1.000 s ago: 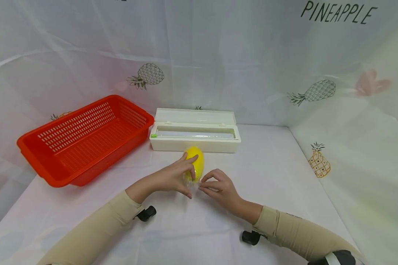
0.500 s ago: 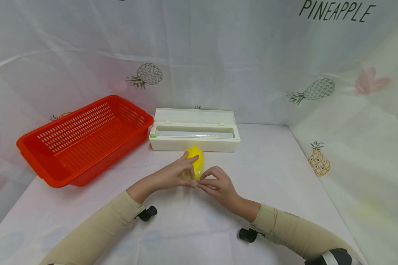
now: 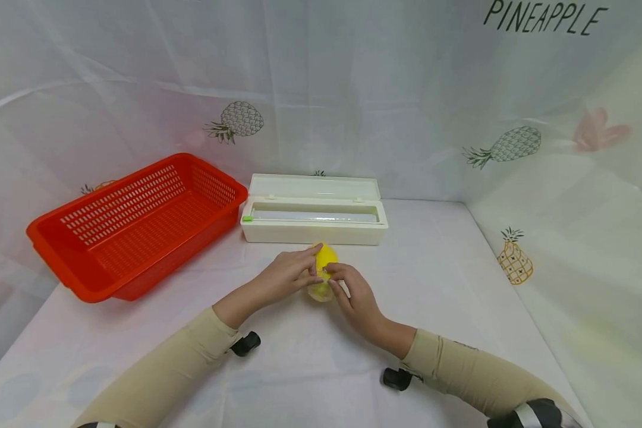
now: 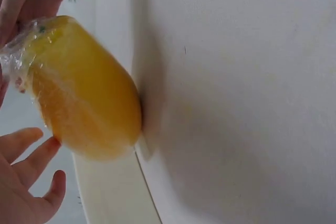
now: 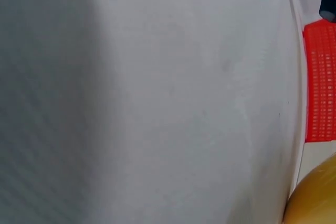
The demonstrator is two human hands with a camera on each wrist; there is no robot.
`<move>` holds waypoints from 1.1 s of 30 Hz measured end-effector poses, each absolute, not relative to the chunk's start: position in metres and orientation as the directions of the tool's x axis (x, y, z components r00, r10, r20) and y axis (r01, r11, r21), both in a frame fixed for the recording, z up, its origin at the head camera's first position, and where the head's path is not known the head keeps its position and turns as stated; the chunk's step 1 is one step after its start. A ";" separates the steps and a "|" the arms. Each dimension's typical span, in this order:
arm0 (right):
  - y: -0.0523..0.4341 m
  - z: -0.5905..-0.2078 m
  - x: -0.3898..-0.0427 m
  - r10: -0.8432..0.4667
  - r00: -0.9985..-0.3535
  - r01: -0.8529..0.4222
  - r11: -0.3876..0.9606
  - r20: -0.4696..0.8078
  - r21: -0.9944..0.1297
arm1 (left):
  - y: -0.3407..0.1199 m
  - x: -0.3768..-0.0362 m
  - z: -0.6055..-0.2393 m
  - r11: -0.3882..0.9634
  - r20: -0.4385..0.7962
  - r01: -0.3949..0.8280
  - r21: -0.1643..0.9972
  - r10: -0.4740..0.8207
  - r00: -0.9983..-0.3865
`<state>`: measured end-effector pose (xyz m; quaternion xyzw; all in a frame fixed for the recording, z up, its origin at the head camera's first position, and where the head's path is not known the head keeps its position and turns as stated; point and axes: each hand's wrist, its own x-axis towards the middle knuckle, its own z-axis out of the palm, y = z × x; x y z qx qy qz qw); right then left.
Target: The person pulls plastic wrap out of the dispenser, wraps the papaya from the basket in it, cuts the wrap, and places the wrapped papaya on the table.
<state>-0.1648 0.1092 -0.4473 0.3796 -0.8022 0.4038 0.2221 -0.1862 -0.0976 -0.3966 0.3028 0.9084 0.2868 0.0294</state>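
A yellow mango (image 3: 327,255), wrapped in clear plastic film, is between both hands above the middle of the table. My left hand (image 3: 286,276) holds it from the left, with its index finger along the far end and its thumb on the near side. From the right, my right hand (image 3: 357,302) pinches at the gathered film with thumb and index finger. In the left wrist view the bunched plastic film (image 4: 16,56) lies at the upper left of the mango, partly hidden by fingers. Only part of the mango (image 5: 316,198) shows in the right wrist view.
Just behind the hands stands a white cling film box (image 3: 312,233), lid raised, with a roll (image 3: 314,217) inside. A red perforated basket (image 3: 171,255) sits at the back left. White printed cloth forms the back and right walls. Black wrist cameras (image 3: 246,343) are worn on both arms.
The mango has turned: its gathered film end, which pointed toward the person, now faces up between the fingers. Both hands have turned with it, and the left hand has shifted slightly right.
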 end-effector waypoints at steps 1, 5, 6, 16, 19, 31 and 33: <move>0.109 -0.447 -0.165 -0.419 -0.617 -0.784 0.398 0.666 -0.476 | -0.096 -0.186 -0.396 0.661 0.131 0.539 0.522 0.563 -0.816; 0.107 -0.445 -0.169 -0.377 -0.629 -0.770 0.420 0.680 -0.479 | -0.090 -0.185 -0.397 0.697 0.165 0.538 0.475 0.529 -0.832; 0.107 -0.444 -0.171 -0.367 -0.633 -0.767 0.420 0.682 -0.485 | -0.089 -0.185 -0.397 0.707 0.173 0.533 0.465 0.518 -0.838; 0.101 -0.437 -0.179 -0.273 -0.709 -0.697 0.406 0.650 -0.591 | -0.080 -0.185 -0.399 0.777 0.264 0.507 0.374 0.435 -0.861; 0.100 -0.435 -0.182 -0.265 -0.721 -0.687 0.399 0.641 -0.607 | -0.079 -0.186 -0.401 0.779 0.279 0.494 0.386 0.412 -0.868; 0.106 -0.428 -0.189 -0.273 -0.898 -0.432 0.392 0.345 -0.813 | -0.083 -0.182 -0.406 0.766 0.233 0.458 0.450 0.394 -0.889; 0.108 -0.428 -0.193 -0.281 -0.929 -0.335 0.372 0.239 -0.866 | -0.085 -0.181 -0.407 0.757 0.235 0.464 0.460 0.400 -0.886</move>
